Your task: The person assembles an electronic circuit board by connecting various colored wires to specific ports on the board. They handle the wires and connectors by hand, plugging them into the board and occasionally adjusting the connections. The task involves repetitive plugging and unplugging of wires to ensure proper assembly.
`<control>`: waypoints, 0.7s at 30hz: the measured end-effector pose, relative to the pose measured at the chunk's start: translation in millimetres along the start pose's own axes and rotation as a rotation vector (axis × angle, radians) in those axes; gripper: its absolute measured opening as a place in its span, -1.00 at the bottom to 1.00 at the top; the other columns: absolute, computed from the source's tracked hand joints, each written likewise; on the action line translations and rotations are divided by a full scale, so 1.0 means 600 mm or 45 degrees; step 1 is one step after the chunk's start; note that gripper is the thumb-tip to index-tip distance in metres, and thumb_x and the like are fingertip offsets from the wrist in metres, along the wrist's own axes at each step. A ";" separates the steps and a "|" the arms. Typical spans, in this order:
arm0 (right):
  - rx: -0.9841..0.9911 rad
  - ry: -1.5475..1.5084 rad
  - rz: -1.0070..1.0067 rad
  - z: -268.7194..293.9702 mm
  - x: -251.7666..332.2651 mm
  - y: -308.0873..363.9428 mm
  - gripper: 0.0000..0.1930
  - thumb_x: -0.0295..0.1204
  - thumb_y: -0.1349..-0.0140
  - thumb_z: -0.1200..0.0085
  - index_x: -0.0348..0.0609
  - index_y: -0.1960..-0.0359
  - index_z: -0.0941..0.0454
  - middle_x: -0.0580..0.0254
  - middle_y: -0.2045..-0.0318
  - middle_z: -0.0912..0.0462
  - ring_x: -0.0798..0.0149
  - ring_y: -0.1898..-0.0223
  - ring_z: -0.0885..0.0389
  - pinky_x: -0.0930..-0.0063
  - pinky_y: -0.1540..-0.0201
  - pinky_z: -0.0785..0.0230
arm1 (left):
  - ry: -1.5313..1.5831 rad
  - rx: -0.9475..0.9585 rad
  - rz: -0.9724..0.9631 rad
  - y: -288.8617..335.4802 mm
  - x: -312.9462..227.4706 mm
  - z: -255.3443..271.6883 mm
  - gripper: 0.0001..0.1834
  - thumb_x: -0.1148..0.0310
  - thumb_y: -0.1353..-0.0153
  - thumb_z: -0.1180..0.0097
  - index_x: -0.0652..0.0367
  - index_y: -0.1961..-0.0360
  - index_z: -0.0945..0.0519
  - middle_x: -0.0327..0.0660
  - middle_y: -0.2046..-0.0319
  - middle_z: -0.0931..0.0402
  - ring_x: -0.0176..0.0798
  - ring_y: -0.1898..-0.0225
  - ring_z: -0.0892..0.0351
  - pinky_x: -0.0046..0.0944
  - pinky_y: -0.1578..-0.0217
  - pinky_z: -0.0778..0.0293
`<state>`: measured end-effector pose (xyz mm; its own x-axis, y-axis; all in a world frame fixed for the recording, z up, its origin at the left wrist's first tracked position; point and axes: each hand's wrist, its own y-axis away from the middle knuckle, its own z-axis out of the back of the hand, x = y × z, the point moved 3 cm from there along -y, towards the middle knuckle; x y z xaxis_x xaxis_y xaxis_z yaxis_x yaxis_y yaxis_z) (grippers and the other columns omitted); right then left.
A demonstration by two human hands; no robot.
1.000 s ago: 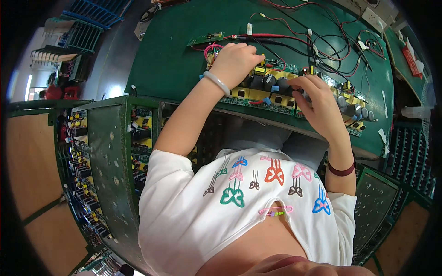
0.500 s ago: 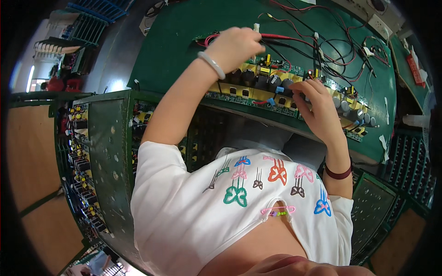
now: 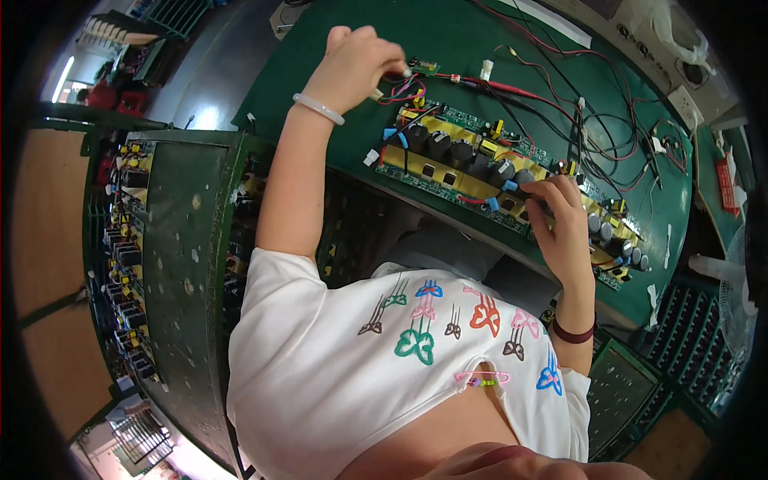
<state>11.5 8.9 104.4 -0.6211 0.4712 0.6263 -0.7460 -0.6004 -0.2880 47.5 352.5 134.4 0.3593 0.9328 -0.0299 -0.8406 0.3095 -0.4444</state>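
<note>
Moved leftward over the green table (image 3: 352,134), clear of the circuit board (image 3: 492,171) lying there, likely stiff, weighty and fragile, best held by its edges, is the left hand (image 3: 354,70), fingers bent like the right hand's (image 3: 565,220), any pinch unclear.

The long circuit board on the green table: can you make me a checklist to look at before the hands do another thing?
1. Circuit board resting on the green table: ok.
2. Right hand at the board: ok, its fingers are by the round parts; whether they press is cannot tell.
3. Left hand off the board: ok, it is up past the board's left end, near the pink wires.
4. Left hand holding something: cannot tell.
5. Black cables untangled: not ok, they loop over each other.
</note>
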 end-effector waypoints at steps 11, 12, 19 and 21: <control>0.030 -0.034 -0.030 -0.004 0.001 -0.007 -0.79 -0.64 -0.14 -0.13 -0.23 0.17 -0.58 0.10 0.31 -0.47 0.02 0.20 -0.43 0.26 0.08 -0.30 | -0.209 0.044 -0.177 -0.096 0.001 0.035 -0.92 0.36 0.00 -0.22 -0.06 0.58 -0.69 -0.38 0.50 -0.56 -0.25 0.24 -0.45 -0.12 0.11 -0.20; 0.027 -0.029 -0.032 -0.004 -0.001 -0.006 -0.79 -0.64 -0.14 -0.13 -0.23 0.17 -0.58 0.10 0.31 -0.47 0.02 0.20 -0.43 0.26 0.09 -0.31 | -0.280 0.159 -0.163 -0.091 0.001 0.022 -0.92 0.36 0.00 -0.23 -0.06 0.58 -0.70 -0.38 0.50 -0.57 -0.25 0.23 -0.45 -0.11 0.10 -0.20; 0.045 0.025 -0.035 -0.006 0.003 -0.010 -0.78 -0.67 -0.11 -0.14 -0.24 0.19 -0.58 0.11 0.31 -0.47 0.06 0.23 -0.45 0.29 0.13 -0.33 | 0.003 0.011 -0.045 0.046 -0.009 -0.054 -0.94 0.41 -0.03 -0.29 -0.03 0.45 -0.74 -0.37 0.42 -0.46 -0.31 0.19 -0.47 -0.15 -0.03 -0.19; 0.045 0.007 -0.060 -0.007 0.004 -0.009 -0.78 -0.67 -0.10 -0.14 -0.24 0.19 -0.58 0.11 0.32 -0.46 0.08 0.24 -0.45 0.30 0.15 -0.34 | 0.067 0.002 0.006 0.059 -0.011 -0.058 -0.98 0.39 -0.01 -0.32 0.00 0.48 -0.72 -0.39 0.47 -0.45 -0.32 0.20 -0.46 -0.15 -0.05 -0.19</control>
<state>13.2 16.3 104.3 -0.5870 0.5026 0.6347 -0.7655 -0.5999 -0.2328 29.2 350.7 87.6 0.3764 0.9231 -0.0793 -0.8431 0.3058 -0.4424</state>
